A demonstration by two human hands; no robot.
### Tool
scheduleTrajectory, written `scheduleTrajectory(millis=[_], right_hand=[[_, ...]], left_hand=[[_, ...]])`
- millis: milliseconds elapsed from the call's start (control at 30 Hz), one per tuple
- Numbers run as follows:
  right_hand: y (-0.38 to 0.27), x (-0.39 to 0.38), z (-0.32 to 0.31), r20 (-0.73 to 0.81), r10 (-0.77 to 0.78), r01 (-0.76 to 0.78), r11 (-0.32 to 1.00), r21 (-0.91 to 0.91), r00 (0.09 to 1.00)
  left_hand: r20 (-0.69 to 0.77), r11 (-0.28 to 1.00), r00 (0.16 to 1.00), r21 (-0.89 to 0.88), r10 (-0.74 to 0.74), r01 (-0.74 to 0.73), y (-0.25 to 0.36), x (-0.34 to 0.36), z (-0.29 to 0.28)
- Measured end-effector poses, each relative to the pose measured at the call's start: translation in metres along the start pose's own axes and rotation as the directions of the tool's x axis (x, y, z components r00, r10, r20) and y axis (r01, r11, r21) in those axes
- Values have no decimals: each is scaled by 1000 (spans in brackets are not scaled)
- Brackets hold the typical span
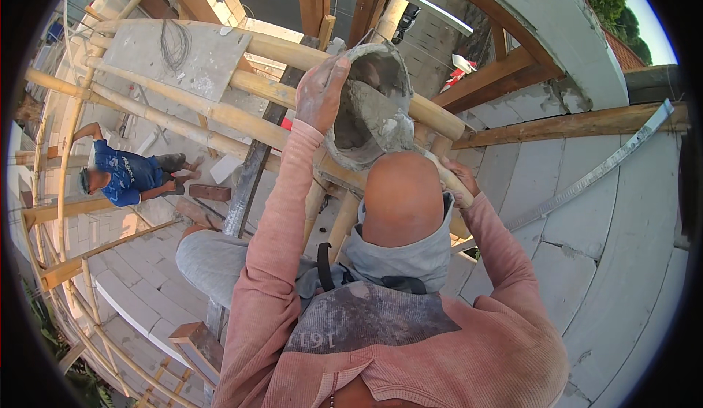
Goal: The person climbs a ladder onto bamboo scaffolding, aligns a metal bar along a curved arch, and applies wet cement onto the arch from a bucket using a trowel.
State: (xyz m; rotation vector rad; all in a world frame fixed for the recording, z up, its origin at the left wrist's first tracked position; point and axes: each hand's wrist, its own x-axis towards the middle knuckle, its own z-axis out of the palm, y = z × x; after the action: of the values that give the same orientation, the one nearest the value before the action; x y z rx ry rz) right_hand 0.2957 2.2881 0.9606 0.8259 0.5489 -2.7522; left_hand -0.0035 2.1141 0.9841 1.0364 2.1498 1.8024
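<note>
My left hand [322, 92], grey with dried mortar, grips the left side of a mortar-crusted bucket [401, 79]. The bucket tips so that its mouth faces me, and wet grey mortar [355, 126] lies inside. In my right hand [461, 174] is the thick, pale handle of a trowel [455, 182]. Mortar coats the trowel's blade, which reaches into the bucket at its right side. Part of the right hand's grip is hidden behind the handle. My bent bare knee [405, 199] rises just below the bucket.
Bamboo poles [176, 104] form scaffolding, with a grey board [172, 53] across them. A person in a blue shirt [128, 174] is lower down at left. A long metal straightedge [586, 185] leans by a pale block wall [571, 276]. Timber beams [512, 79] stand at upper right.
</note>
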Motion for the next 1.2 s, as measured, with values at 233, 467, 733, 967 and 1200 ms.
scheduleTrajectory(millis=[233, 467, 733, 967, 1200], right_hand=[[-31, -15, 31, 350, -174, 151, 984, 90, 920], [-159, -78, 187, 383, -489, 612, 711, -346, 784], [-305, -44, 311, 357, -743, 41, -407, -913, 566], [-333, 24, 365, 394, -699, -494, -707, -505, 597], [-339, 49, 372, 388, -722, -665, -686, -293, 574]], left_hand=[[-7, 990, 996, -117, -84, 82, 4, 0, 2], [38, 957, 983, -223, -180, 184, -2, -8, -15], [41, 960, 982, -206, -185, 190, 6, -3, -12], [20, 956, 970, -170, -241, 241, -2, -5, -18], [21, 950, 969, -191, -248, 247, -3, -6, -19]])
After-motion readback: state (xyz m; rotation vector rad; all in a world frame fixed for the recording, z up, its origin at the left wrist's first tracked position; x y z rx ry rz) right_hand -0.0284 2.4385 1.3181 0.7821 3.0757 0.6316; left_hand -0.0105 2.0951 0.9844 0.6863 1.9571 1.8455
